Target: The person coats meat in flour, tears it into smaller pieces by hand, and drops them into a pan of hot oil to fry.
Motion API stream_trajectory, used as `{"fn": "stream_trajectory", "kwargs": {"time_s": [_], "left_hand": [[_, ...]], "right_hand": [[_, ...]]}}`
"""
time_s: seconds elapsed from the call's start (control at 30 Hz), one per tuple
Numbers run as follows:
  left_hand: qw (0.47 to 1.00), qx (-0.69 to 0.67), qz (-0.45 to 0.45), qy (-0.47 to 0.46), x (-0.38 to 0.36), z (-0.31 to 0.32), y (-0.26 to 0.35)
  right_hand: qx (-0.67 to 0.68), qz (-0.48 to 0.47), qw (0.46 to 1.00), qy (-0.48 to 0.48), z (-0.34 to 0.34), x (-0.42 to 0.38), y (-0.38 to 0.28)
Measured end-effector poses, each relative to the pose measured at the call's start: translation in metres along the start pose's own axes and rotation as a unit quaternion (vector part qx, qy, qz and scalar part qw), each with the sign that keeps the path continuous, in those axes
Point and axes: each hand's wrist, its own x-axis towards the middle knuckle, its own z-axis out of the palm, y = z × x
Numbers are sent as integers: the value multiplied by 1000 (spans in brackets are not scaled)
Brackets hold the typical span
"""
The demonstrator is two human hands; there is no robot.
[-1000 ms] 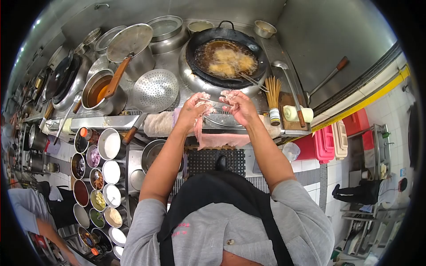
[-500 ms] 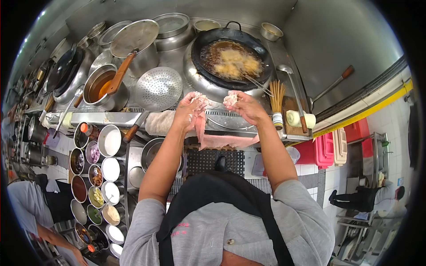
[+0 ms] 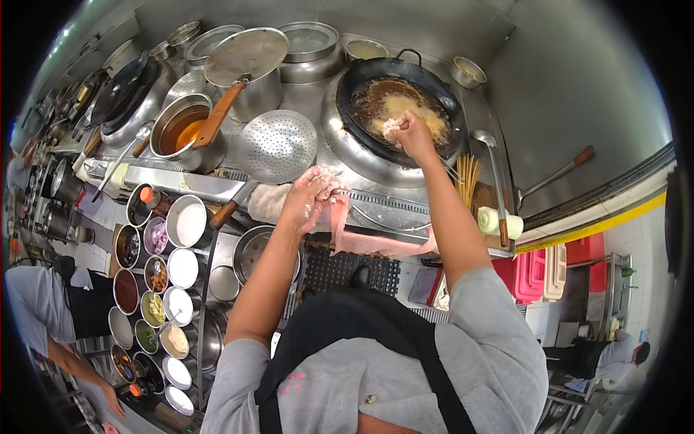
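My left hand [image 3: 305,201] is closed around a clump of pale, floury battered pieces [image 3: 329,181], above the counter's front edge beside a pink cloth [image 3: 376,244]. Over the near side of a black wok [image 3: 349,98], my right hand [image 3: 415,136] pinches a smaller floury battered piece [image 3: 392,127]. Golden pieces [image 3: 438,124] bubble in the dark oil beneath and beyond it. White coating sticks to the left fingers. What exactly lies under the coating I cannot make out.
A perforated skimmer [image 3: 278,147] lies left of the wok. Further left stand a pot of amber liquid [image 3: 177,130] and a lidded pot [image 3: 253,94]. At right are a bamboo brush [image 3: 468,177] and a ladle [image 3: 495,181]. Ingredient bowls [image 3: 183,269] stand lower left, near another person [image 3: 43,304].
My right hand has moved forward and right, from beside my left hand to over the wok, carrying its floury piece. My left hand stays nearly in place. The view has shifted slightly.
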Motion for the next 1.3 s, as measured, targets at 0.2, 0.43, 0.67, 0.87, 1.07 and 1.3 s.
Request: {"fn": "stream_trajectory", "kwargs": {"time_s": [0.2,0.43,0.67,0.87,1.07,1.3], "left_hand": [[999,25,1,31,-18,-5,2],[999,11,20,31,-17,-18,-10],[994,102,-4,45,5,21,-37],[985,133,-110,-11,6,33,-53],[988,110,-76,-79,-5,53,-52],[982,163,-37,-83,-7,71,-66]], "right_hand": [[93,-2,995,-36,53,75,22],[283,-7,946,-158,58,-42,-33],[102,-110,982,-118,66,-138,-48],[-21,-137,990,-29,39,-169,-45],[397,72,915,20,20,-188,-13],[400,47,915,34,3,-207,-10]]}}
